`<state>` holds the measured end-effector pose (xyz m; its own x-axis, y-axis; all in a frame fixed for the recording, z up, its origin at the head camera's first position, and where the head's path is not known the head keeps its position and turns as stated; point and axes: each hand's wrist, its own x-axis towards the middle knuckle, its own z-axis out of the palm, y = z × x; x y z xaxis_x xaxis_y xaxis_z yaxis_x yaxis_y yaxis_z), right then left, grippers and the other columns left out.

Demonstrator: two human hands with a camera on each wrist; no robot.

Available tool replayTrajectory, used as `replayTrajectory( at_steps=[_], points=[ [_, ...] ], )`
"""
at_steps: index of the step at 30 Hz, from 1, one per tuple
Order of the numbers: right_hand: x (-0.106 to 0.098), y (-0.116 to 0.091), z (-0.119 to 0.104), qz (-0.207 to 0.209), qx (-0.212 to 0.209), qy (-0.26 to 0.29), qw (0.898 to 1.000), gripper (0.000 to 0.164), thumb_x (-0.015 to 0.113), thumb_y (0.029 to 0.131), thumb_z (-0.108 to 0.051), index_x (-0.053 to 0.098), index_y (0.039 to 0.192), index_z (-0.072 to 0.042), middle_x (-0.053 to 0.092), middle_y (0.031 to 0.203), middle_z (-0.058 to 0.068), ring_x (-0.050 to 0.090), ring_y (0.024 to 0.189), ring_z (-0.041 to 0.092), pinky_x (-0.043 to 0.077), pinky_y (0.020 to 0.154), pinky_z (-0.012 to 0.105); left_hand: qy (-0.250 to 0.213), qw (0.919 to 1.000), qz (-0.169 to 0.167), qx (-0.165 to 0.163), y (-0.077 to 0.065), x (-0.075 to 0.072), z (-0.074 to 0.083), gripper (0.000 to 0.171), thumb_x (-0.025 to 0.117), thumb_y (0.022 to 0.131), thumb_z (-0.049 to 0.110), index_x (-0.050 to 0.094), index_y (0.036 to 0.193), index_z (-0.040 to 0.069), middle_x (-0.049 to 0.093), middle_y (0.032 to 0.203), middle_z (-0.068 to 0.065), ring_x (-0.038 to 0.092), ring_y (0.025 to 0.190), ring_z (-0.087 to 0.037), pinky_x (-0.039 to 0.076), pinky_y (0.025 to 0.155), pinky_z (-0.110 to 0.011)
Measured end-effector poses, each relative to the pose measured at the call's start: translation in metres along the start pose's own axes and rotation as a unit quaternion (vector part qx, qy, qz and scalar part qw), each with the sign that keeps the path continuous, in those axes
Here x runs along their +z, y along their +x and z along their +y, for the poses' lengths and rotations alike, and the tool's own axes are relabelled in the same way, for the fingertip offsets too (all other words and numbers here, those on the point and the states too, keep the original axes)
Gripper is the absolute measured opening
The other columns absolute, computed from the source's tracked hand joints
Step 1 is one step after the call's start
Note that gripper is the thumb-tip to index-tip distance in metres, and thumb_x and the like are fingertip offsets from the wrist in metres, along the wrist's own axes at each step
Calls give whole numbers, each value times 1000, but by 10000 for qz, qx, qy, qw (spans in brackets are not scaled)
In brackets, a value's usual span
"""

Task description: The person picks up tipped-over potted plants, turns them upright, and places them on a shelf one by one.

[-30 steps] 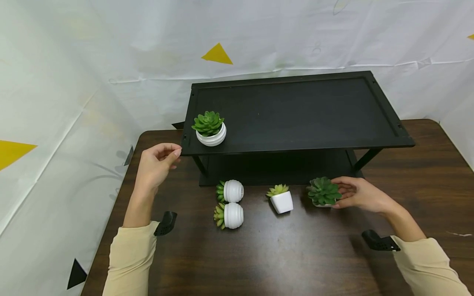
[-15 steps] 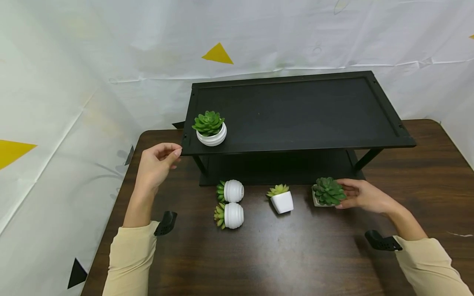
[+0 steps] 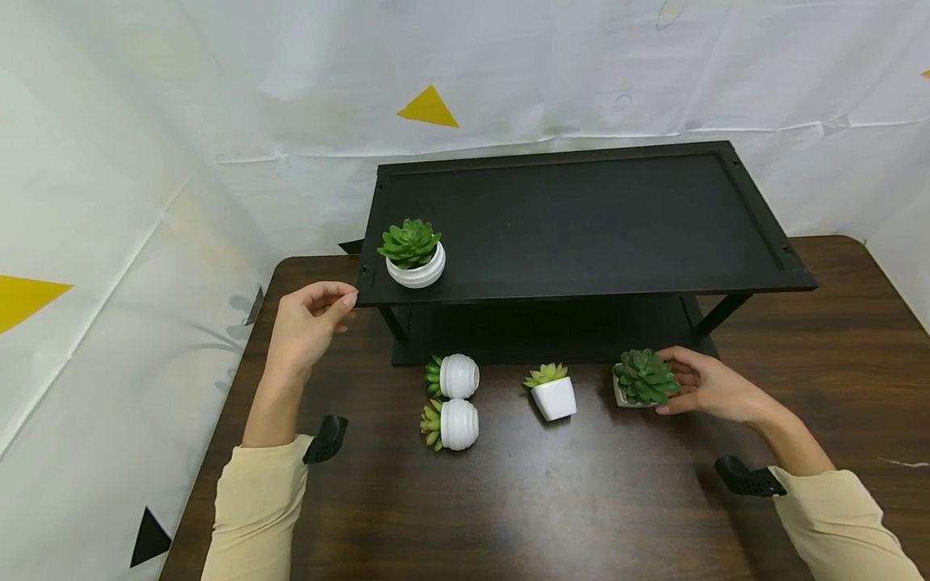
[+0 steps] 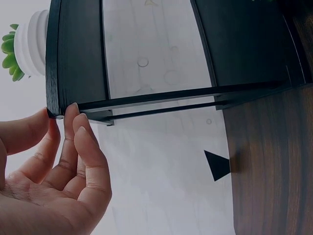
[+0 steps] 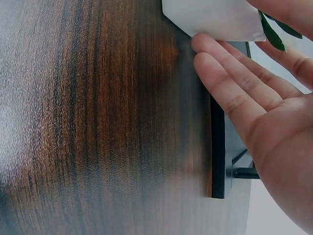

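Person's left hand pinches a corner of the black shelf; the right hand, partly closed, holds a dark green potted plant between thumb and fingers.

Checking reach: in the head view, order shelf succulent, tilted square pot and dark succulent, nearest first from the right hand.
1. Dark succulent: left of the right hand.
2. Tilted square pot: farther left, on the table.
3. Shelf succulent: leftmost, on the shelf.

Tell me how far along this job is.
Looks done: green succulent in round white pot on black shelf. In hand: right hand holds dark green succulent in white pot. Apparently left: two round white-potted succulents and one square white-potted succulent on the brown table.
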<state>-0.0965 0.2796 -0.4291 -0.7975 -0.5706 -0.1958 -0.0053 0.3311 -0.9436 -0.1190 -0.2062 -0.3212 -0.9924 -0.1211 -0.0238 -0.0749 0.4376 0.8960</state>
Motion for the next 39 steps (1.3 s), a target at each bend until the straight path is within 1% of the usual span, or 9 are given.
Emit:
replayTrajectory(
  at_steps=[4, 8, 12, 15, 20, 23, 28, 34, 39],
  points=[
    [0, 0, -1, 1, 5, 37, 10000, 66, 72, 78, -1, 31, 127, 17, 50, 119, 24, 56, 99, -2, 54, 74, 34, 10, 10000, -8, 10, 0, 0, 0, 22, 58, 93, 14, 63, 106, -4, 60, 89, -7, 58, 72, -8, 52, 66, -24],
    [1, -1, -1, -45, -60, 163, 9998, 63, 71, 79, 1, 31, 125, 18, 54, 115, 14, 60, 97, 4, 55, 73, 35, 17, 10000, -32, 23, 0, 0, 0, 23, 58, 93, 14, 62, 106, -4, 60, 94, -15, 58, 73, -7, 51, 65, -21],
    [2, -1, 0, -55, -105, 214, 9997, 61, 71, 78, 2, 33, 123, 18, 56, 111, 6, 61, 95, 6, 55, 73, 36, 6, 10000, -25, 19, -1, 0, -1, 23, 58, 94, 14, 63, 106, -4, 60, 98, -21, 58, 73, -7, 52, 68, -26],
    [2, -2, 1, -7, -66, 150, 9999, 60, 71, 78, 1, 34, 123, 18, 56, 112, 10, 61, 95, 5, 55, 72, 35, 17, 10000, -4, 6, 0, 0, -1, 23, 58, 93, 14, 63, 106, -4, 60, 97, -20, 58, 73, -7, 52, 69, -28],
    [3, -2, -1, 114, 60, 12, 9999, 60, 72, 78, 0, 36, 124, 16, 57, 109, 19, 63, 92, 7, 55, 70, 35, 6, 10000, -13, 19, -1, 0, 1, 24, 59, 93, 15, 63, 106, -4, 61, 87, -4, 58, 73, -6, 51, 67, -23],
    [4, -3, -2, 169, 100, -75, 9998, 60, 73, 78, -1, 38, 124, 15, 58, 107, 18, 63, 90, 8, 55, 70, 34, -9, 10000, -28, 28, -1, -1, 1, 25, 59, 93, 15, 62, 106, -5, 61, 89, -6, 58, 73, -6, 50, 67, -21],
    [4, -4, -5, 245, 120, -186, 9995, 60, 74, 77, -3, 40, 124, 14, 59, 108, 21, 63, 91, 6, 55, 70, 33, 23, 10000, -26, 5, 0, 0, 0, 23, 58, 94, 14, 62, 107, -4, 61, 97, -18, 58, 74, -7, 51, 69, -25],
    [4, -5, -10, 389, 399, -385, 9977, 61, 76, 76, -6, 43, 124, 11, 59, 103, 17, 62, 87, 7, 55, 70, 32, 24, 10000, -20, -28, 0, 0, -1, 23, 58, 94, 14, 62, 107, -3, 61, 99, -19, 59, 74, -8, 52, 71, -26],
    [4, -8, -20, 481, 557, -579, 9956, 62, 77, 75, -7, 43, 123, 10, 57, 111, 23, 62, 93, 7, 54, 71, 30, 27, 10000, -14, -26, 0, 0, 0, 23, 58, 94, 14, 63, 107, -3, 61, 97, -17, 60, 75, -11, 51, 71, -26]
  ],
)
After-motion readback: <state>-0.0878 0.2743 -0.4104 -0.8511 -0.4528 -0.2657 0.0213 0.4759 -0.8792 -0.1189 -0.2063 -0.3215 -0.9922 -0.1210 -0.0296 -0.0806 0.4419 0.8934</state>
